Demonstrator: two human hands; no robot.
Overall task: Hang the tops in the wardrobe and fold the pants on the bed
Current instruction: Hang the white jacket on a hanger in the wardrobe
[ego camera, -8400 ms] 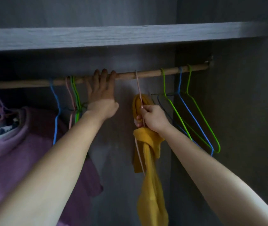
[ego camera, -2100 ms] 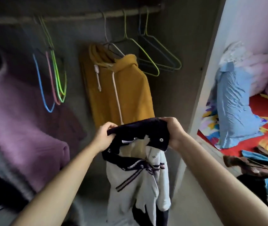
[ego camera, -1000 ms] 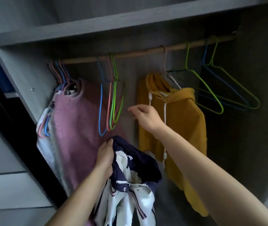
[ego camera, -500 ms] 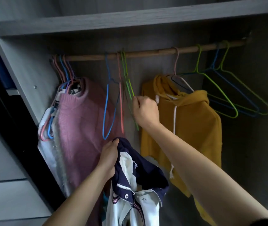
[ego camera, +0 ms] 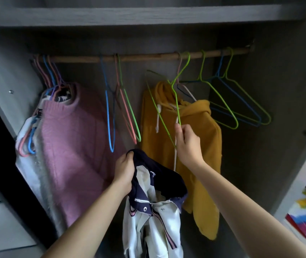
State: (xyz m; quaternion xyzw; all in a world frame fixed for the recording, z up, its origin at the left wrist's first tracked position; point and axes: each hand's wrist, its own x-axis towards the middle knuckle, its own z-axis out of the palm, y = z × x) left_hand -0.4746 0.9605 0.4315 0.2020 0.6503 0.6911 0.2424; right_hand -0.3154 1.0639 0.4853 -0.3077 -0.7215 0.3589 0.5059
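Left hand (ego camera: pixel 123 171) curled tight on a dark blue and white jacket (ego camera: pixel 154 211) near the middle, right hand (ego camera: pixel 187 144) pinching a thin green wire hanger (ego camera: pixel 164 108), in front of a hanging yellow hoodie (ego camera: pixel 200 138)

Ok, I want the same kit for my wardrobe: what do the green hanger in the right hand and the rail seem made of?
The green hanger, held by the right hand, looks like thin metal wire with a glossy coloured coating: very slim, crisply bent, evenly bright. The rail looks like bare, matt wood: a brown round pole with darker streaks, though dim light leaves that open.
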